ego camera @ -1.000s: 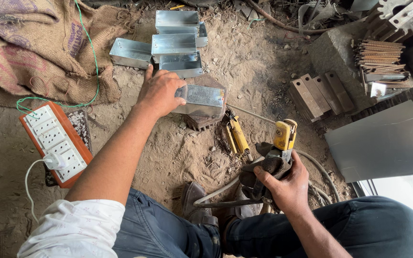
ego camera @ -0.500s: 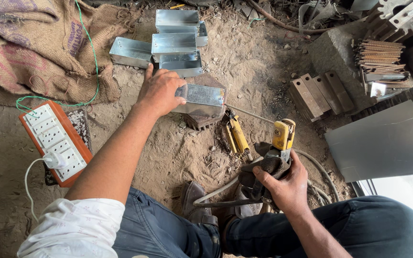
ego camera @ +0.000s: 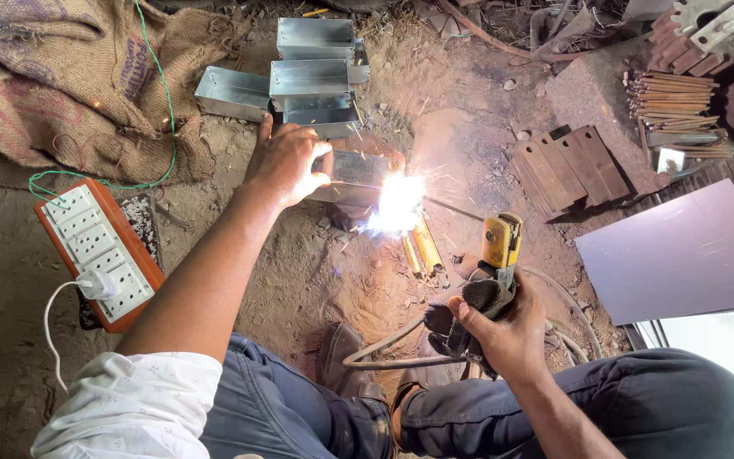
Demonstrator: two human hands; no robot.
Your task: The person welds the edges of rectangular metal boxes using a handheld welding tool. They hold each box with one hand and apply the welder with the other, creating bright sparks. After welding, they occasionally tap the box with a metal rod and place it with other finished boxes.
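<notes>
Since the earlier frames an arc has struck: a white flare (ego camera: 398,204) now burns at the right end of the sheet-metal box (ego camera: 354,174), throwing sparks over the dirt, where before that spot was dark. Neither hand has shifted noticeably.

Left hand (ego camera: 286,161): arm stretched forward from the white sleeve, palm down, fingers curled over the box's left end, thumb along its near face. Grip is closed on the box, pressing it to the ground.

Right hand (ego camera: 503,327): held low near the right knee, wrist bent inward, fist clamped round the dark grip of the welding electrode holder (ego camera: 494,263). Its yellow head points up and away from the body; a thin electrode rod runs from it left toward the flare. Cable (ego camera: 384,344) loops back from the handle toward the legs.

Box: grey galvanised sheet, folded rectangular, lying on its side on the dirt floor in front of the person, just below a cluster of similar metal boxes (ego camera: 312,72). Its right end is washed out by glare, so the seam cannot be read. A yellow-handled tool (ego camera: 422,251) lies just beneath the flare.

Burlap sacking (ego camera: 61,85) and a switchboard with sockets (ego camera: 99,251) sit well left.
</notes>
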